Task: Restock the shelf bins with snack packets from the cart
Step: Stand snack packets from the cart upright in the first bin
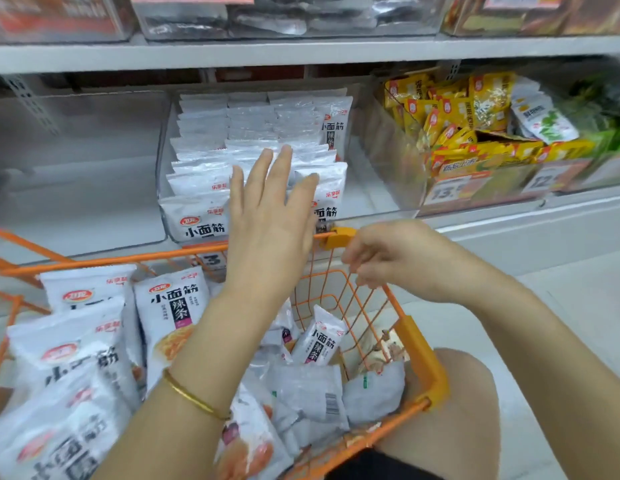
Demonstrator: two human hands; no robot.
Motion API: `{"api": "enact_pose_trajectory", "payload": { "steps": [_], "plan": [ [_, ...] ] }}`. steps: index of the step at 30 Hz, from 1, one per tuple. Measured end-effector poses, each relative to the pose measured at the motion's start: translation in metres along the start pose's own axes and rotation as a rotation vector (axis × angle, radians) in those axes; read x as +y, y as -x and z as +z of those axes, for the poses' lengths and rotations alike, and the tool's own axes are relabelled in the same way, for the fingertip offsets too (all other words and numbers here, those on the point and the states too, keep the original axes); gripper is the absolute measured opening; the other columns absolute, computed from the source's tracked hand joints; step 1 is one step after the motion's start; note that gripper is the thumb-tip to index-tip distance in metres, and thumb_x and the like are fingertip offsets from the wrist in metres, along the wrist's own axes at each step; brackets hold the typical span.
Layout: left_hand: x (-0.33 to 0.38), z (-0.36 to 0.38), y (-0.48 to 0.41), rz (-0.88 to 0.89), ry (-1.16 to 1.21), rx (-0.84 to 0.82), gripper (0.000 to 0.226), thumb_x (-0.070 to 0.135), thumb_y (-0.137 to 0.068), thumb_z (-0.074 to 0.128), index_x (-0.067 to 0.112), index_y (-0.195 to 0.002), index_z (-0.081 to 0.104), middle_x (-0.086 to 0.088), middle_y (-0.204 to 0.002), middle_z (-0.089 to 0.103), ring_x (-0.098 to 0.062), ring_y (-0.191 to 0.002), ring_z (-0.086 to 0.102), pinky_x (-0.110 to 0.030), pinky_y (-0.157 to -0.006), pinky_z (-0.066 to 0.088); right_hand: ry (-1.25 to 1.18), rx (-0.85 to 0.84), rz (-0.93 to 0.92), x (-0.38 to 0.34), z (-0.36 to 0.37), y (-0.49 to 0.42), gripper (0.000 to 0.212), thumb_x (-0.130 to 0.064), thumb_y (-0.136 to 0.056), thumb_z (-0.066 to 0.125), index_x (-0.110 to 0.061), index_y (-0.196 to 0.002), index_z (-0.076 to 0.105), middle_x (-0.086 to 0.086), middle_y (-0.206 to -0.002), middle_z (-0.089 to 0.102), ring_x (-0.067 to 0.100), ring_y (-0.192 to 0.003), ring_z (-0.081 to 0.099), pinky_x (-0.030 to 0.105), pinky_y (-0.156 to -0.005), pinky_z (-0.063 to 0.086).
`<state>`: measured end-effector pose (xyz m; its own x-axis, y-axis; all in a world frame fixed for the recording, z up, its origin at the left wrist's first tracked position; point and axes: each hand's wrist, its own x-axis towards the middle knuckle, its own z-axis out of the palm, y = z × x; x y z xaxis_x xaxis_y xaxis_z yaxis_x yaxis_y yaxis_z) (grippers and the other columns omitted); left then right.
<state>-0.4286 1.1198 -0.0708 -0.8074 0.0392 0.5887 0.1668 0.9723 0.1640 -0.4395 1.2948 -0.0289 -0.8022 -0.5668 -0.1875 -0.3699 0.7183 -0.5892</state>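
A clear shelf bin [163,161] holds rows of white snack packets [253,133] with black lettering. My left hand [270,216] is raised in front of the bin, fingers straight and spread, holding nothing. My right hand [391,258] hangs over the orange cart's rim [416,337] with loosely curled fingers, nothing visible in it. The cart [104,259] below is filled with several of the same white packets [170,310], some face down.
To the right stands a clear bin of yellow packets [468,112], then green packets [599,109]. The shelf space left of the white bin [76,161] shows bare white panels. An upper shelf [301,51] carries more bins. My knee [468,410] is beside the cart.
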Motion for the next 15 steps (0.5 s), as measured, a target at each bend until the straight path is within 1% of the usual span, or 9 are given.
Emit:
{"api": "enact_pose_trajectory", "payload": {
  "steps": [2,3,5,7,9,10,11,13,15],
  "plan": [
    [0.003,-0.003,0.011,0.016,0.023,-0.016,0.035,0.014,-0.083,0.062,0.010,-0.118,0.060,-0.020,-0.140,0.044,-0.040,-0.129,0.038,-0.055,-0.109,0.023,0.199,-0.228,-0.021,0.000,0.012,0.015,0.018,-0.012,-0.085,0.066,-0.012,-0.104,0.068,0.001,-0.098,0.069,0.011,-0.085,0.063,0.021,-0.075,0.047],
    [0.005,-0.004,0.017,0.027,0.026,-0.023,0.035,0.014,-0.081,0.061,0.010,-0.116,0.061,-0.019,-0.138,0.046,-0.039,-0.126,0.041,-0.054,-0.106,0.029,0.290,-0.302,-0.038,-0.001,0.017,0.020,0.022,-0.020,-0.086,0.067,-0.013,-0.107,0.068,-0.001,-0.103,0.068,0.009,-0.089,0.060,0.020,-0.078,0.044],
    [0.009,-0.004,0.028,0.044,0.021,-0.035,0.035,0.015,-0.078,0.060,0.012,-0.113,0.063,-0.016,-0.135,0.050,-0.037,-0.119,0.045,-0.051,-0.099,0.035,0.428,-0.391,-0.077,-0.005,0.025,0.028,0.030,-0.029,-0.086,0.066,-0.016,-0.113,0.065,-0.003,-0.109,0.065,0.011,-0.098,0.057,0.021,-0.081,0.040],
    [0.011,-0.003,0.035,0.052,0.026,-0.032,0.031,0.019,-0.078,0.058,0.015,-0.109,0.064,-0.012,-0.131,0.054,-0.035,-0.117,0.046,-0.049,-0.095,0.037,0.542,-0.440,-0.112,-0.011,0.032,0.030,0.032,-0.029,-0.087,0.063,-0.017,-0.117,0.063,-0.002,-0.113,0.063,0.015,-0.104,0.055,0.023,-0.083,0.040],
    [0.013,-0.004,0.038,0.037,0.062,-0.033,0.032,0.025,-0.079,0.050,0.018,-0.107,0.065,-0.009,-0.128,0.056,-0.030,-0.116,0.043,-0.046,-0.093,0.036,0.664,-0.488,-0.119,-0.010,0.044,0.026,0.030,-0.020,-0.088,0.061,-0.012,-0.116,0.063,0.004,-0.115,0.063,0.022,-0.108,0.057,0.030,-0.085,0.045],
    [0.014,-0.004,0.038,0.028,0.086,-0.037,0.034,0.026,-0.079,0.047,0.018,-0.107,0.065,-0.008,-0.126,0.057,-0.028,-0.115,0.040,-0.046,-0.092,0.036,0.736,-0.521,-0.112,-0.007,0.052,0.022,0.030,-0.018,-0.087,0.061,-0.009,-0.116,0.063,0.008,-0.113,0.063,0.026,-0.106,0.058,0.033,-0.082,0.047],
    [0.014,-0.003,0.038,0.024,0.102,-0.043,0.035,0.026,-0.079,0.045,0.017,-0.107,0.065,-0.008,-0.125,0.057,-0.026,-0.114,0.039,-0.047,-0.091,0.037,0.797,-0.552,-0.089,-0.004,0.062,0.018,0.031,-0.020,-0.087,0.062,-0.007,-0.115,0.062,0.009,-0.107,0.064,0.028,-0.101,0.060,0.035,-0.075,0.049],
    [0.014,-0.003,0.040,0.026,0.110,-0.052,0.032,0.023,-0.081,0.047,0.016,-0.107,0.065,-0.008,-0.124,0.058,-0.026,-0.112,0.038,-0.047,-0.089,0.038,0.900,-0.626,-0.010,0.000,0.081,0.013,0.032,-0.030,-0.089,0.061,-0.009,-0.112,0.062,0.005,-0.089,0.059,0.025,-0.085,0.058,0.030,-0.056,0.041],
    [0.014,-0.002,0.042,0.026,0.115,-0.058,0.029,0.019,-0.082,0.053,0.016,-0.107,0.065,-0.009,-0.123,0.059,-0.028,-0.112,0.043,-0.047,-0.089,0.037,0.997,-0.707,0.003,0.004,0.098,0.012,0.026,-0.030,-0.090,0.059,-0.012,-0.108,0.061,0.000,-0.081,0.053,0.019,-0.072,0.051,0.026,-0.048,0.032]
  ]
}}
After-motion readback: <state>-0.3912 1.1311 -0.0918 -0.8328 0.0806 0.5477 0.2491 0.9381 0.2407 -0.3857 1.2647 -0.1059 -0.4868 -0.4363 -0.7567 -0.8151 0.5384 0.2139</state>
